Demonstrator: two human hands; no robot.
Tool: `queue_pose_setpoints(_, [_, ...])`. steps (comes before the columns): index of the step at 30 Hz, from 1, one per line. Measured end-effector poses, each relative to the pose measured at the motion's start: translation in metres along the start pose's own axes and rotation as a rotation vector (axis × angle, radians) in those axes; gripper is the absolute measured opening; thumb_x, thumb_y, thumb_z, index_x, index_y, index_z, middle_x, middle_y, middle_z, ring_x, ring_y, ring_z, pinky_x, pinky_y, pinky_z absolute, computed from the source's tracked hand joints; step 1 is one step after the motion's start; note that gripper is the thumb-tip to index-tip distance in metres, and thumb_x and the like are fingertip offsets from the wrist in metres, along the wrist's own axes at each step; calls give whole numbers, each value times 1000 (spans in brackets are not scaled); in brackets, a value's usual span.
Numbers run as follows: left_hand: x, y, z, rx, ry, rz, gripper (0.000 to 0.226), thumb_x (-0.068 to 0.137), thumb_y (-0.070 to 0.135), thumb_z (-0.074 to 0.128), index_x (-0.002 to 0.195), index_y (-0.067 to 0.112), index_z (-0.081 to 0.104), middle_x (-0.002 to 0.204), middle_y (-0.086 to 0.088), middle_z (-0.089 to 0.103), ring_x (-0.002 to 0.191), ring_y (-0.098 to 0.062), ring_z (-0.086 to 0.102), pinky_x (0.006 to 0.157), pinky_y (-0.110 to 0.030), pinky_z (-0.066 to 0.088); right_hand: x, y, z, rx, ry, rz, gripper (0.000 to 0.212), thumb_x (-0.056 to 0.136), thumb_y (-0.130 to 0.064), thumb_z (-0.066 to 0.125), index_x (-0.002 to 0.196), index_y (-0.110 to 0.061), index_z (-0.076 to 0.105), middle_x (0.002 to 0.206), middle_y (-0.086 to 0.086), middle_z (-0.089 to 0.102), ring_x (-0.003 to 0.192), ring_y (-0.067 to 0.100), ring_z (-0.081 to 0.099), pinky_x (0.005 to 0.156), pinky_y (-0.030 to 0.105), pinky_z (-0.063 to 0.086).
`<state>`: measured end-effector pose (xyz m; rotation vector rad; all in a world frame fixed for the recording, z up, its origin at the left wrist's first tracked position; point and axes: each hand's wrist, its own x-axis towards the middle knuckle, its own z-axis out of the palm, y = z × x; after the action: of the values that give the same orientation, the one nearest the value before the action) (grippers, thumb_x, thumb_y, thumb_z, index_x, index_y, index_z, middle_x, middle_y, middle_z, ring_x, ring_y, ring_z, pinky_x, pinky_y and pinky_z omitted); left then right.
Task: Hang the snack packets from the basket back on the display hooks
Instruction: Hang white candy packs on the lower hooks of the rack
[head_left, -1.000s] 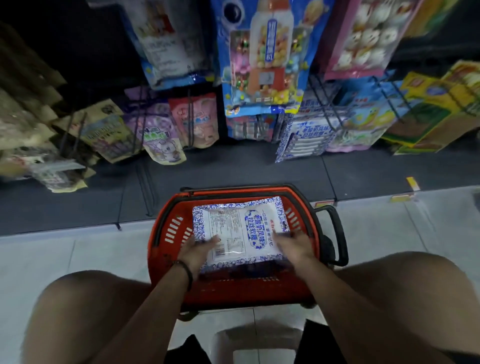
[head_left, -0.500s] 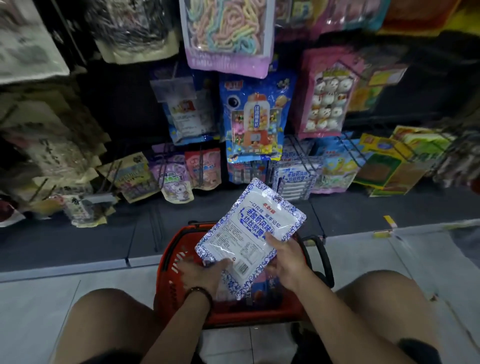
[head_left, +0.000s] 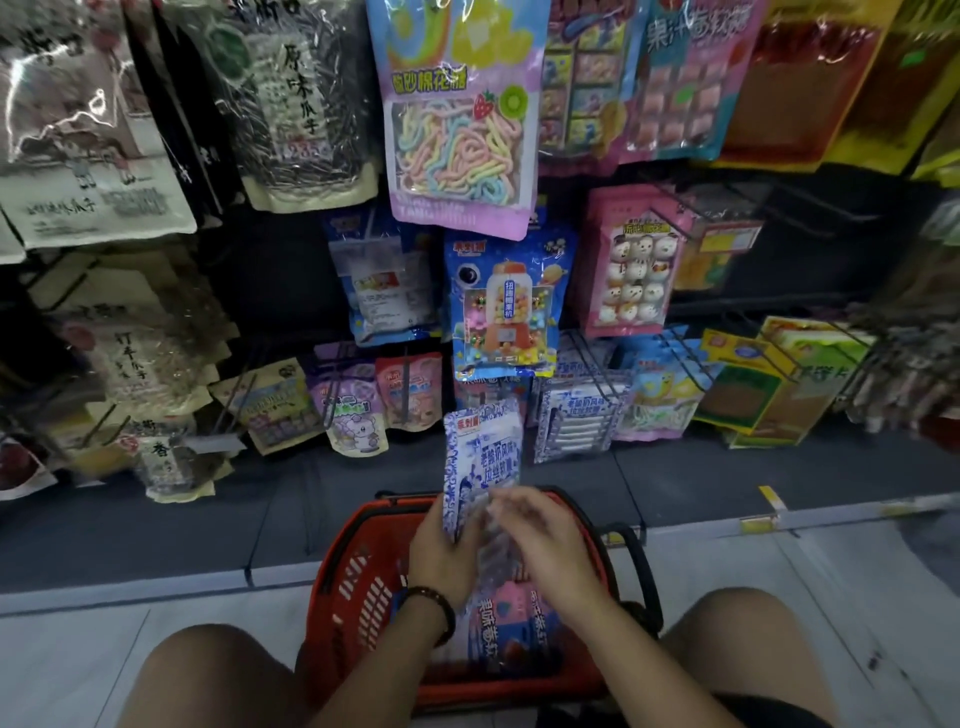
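Note:
A blue-and-white patterned snack packet (head_left: 483, 457) stands upright above the red basket (head_left: 358, 587). My left hand (head_left: 441, 556) grips its lower left edge. My right hand (head_left: 540, 535) holds its lower right side, fingers blurred across the clear back. More packets (head_left: 511, 623) lie in the basket under my hands. Matching blue-and-white packets (head_left: 576, 415) hang on a low hook just right of the held one.
The display wall is packed with hanging bags: a blue candy-machine bag (head_left: 506, 301), a pink snowman bag (head_left: 631, 265), a rainbow marshmallow bag (head_left: 457, 119). Black wire hooks (head_left: 675, 228) stick out at the right. My knees flank the basket on the tiled floor (head_left: 72, 654).
The packet has turned from tilted and flat-on to upright and nearly edge-on, higher above the basket. Both hands rose with it. My view has lifted toward the display.

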<state>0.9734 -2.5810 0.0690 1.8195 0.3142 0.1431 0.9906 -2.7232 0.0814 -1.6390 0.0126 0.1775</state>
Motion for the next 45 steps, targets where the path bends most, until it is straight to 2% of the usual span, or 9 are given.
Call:
queue_pose_setpoints(4, [8,8,-27,-87,-222,-71,22,98,37,68,120,34,70,115,18,75,110,0,68,84,-16,55,24,-5,-28,-35,251,-12,34,90,-33,83,112,-23,58,108,-3,65,99,12,66,84,28,51])
queue_pose_setpoints(9, [20,19,-42,-13,-344,-66,23,94,28,75,117,29,73,114,14,78,107,-4,72,98,-36,58,52,-19,-54,120,62,95,43,78,-52,89,102,-31,60,102,-10,64,95,16,62,79,30,48])
queue_pose_setpoints(14, [34,47,-35,-225,-158,-7,34,93,14,76,123,27,66,114,15,77,105,-2,73,89,-25,61,51,-28,-56,148,-3,-22,10,98,-10,74,106,-14,70,92,-5,79,87,10,73,80,31,54])
queue_pose_setpoints(30, [92,66,41,4,-84,89,41,88,36,80,97,-3,68,84,-26,63,74,-24,63,72,-47,59,104,-19,-120,168,351,-183,12,95,-12,77,94,-8,66,80,14,70,70,22,68,66,33,58])
queue_pose_setpoints(34, [108,60,81,44,-41,13,56,86,26,84,116,-16,63,117,-31,67,106,-42,65,86,-43,59,126,6,-144,220,399,-159,11,95,2,72,92,-7,68,78,7,72,74,20,71,76,34,64])
queue_pose_setpoints(35, [110,61,92,35,-34,-7,54,85,23,84,119,-14,64,118,-28,68,104,-35,69,101,-38,36,132,12,-149,232,415,-152,12,95,3,71,92,-8,69,77,3,73,76,19,72,79,35,65])
queue_pose_setpoints(36, [116,58,104,34,-29,-44,41,85,21,85,115,-5,73,110,-23,74,92,-24,71,67,-18,45,138,19,-154,248,429,-147,14,96,4,70,92,-9,69,78,1,73,79,18,73,80,34,65])
queue_pose_setpoints(39, [133,49,137,-6,-55,-97,41,88,14,81,80,44,54,75,1,60,69,-8,52,77,-33,49,156,36,-167,273,478,-129,14,99,4,67,94,-9,68,89,10,73,84,13,73,79,25,62])
queue_pose_setpoints(45, [169,24,186,-245,-87,-250,86,78,54,82,138,-3,58,106,-24,73,90,-28,71,86,-48,63,206,73,-190,223,514,-69,9,101,-7,68,106,0,70,92,15,71,81,17,67,76,31,57])
